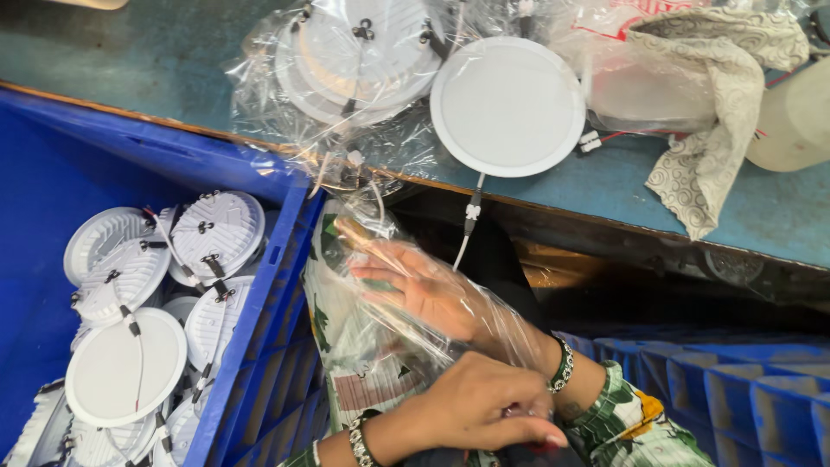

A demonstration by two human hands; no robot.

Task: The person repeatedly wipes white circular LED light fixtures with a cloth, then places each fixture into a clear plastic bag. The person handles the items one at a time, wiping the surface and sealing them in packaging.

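Your right hand sits inside a clear, crinkled plastic bag, fingers spread flat with the film stretched over the knuckles and wrist. Your left hand lies just below it, at about 5 o'clock from the right, its grip curled around the bag's gathered mouth near the right wrist; the thumb and fingers look pressed onto the film, though exactly what they pinch is partly hidden.

The bag's long axis runs from the left hand at the bottom up toward 11 o'clock, ending near the edge of the teal tabletop. The right hand, being inside, is the nearer one to the bag's closed end.

At 12 o'clock from your hands, a round white flat panel light lies face up on the tabletop, its short white lead and connector hanging over the edge toward the bag. Beside it, at 11 o'clock, more such lights lie wrapped in clear film. At 9 o'clock, a blue plastic crate holds a heap of the same lights. A patterned cloth is draped at 2 o'clock.
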